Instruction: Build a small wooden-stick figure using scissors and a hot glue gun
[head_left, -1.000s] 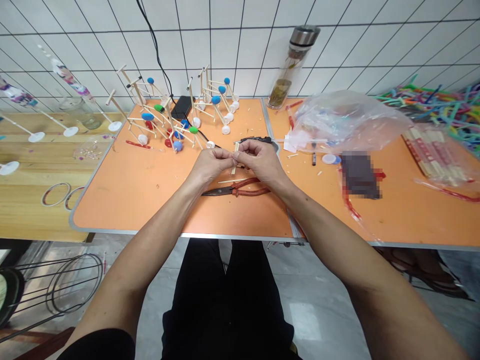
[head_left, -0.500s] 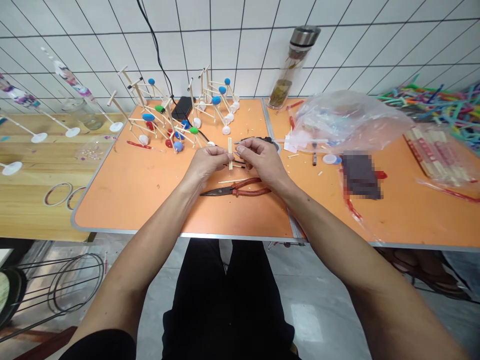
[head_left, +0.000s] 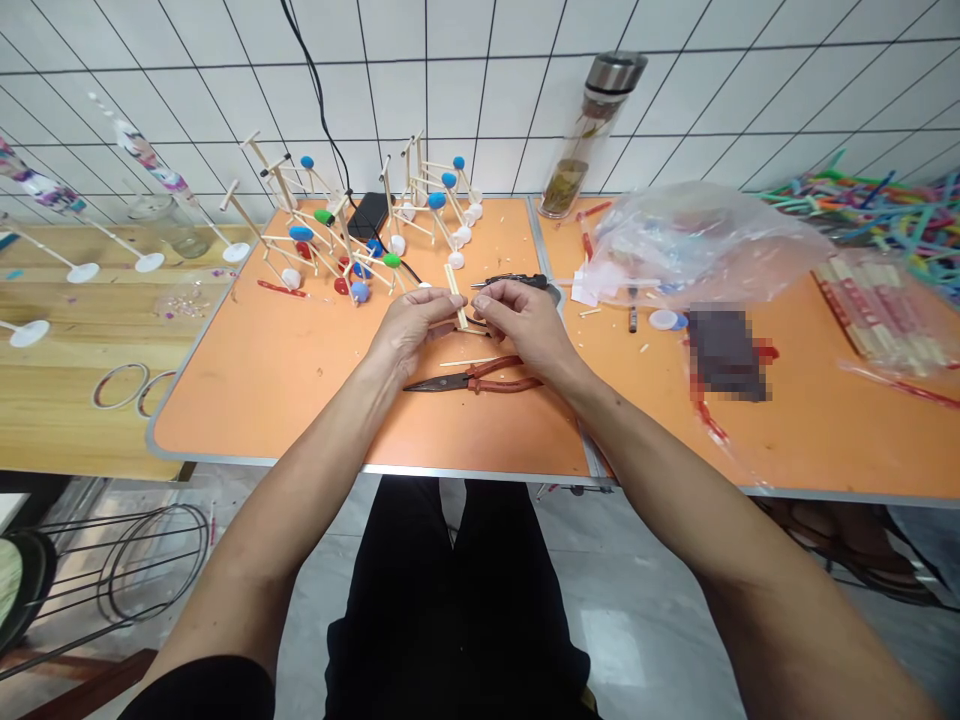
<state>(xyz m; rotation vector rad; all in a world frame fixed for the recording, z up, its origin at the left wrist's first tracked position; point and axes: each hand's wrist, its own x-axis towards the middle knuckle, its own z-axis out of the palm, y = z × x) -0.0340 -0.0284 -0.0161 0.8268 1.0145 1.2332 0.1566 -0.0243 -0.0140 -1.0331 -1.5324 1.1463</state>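
Note:
Between the thumb and fingers of my left hand [head_left: 416,325] is a short piece of pale wooden stick [head_left: 454,290], tilted with its top to the left. Close by on the right, my right hand [head_left: 521,318] has its thumb and forefinger pinched together; whatever they hold is too small or hidden to name. Red-handled long-nose pliers [head_left: 469,380] lie on the orange table just below both hands. A thin wooden stick [head_left: 466,362] rests above the pliers, and a dark pointed tool [head_left: 517,281] lies behind my right hand.
Several stick models with coloured balls [head_left: 322,216] stand at the back left, near a black phone [head_left: 369,216]. A glass tea bottle [head_left: 592,130], a clear plastic bag [head_left: 697,245] and bundled chopsticks [head_left: 877,310] are to the right. Paper-ended sticks stand on the wooden table [head_left: 90,420].
The stick piece in my left hand has turned from upright to leaning left at the top. Both hands stay in nearly the same place.

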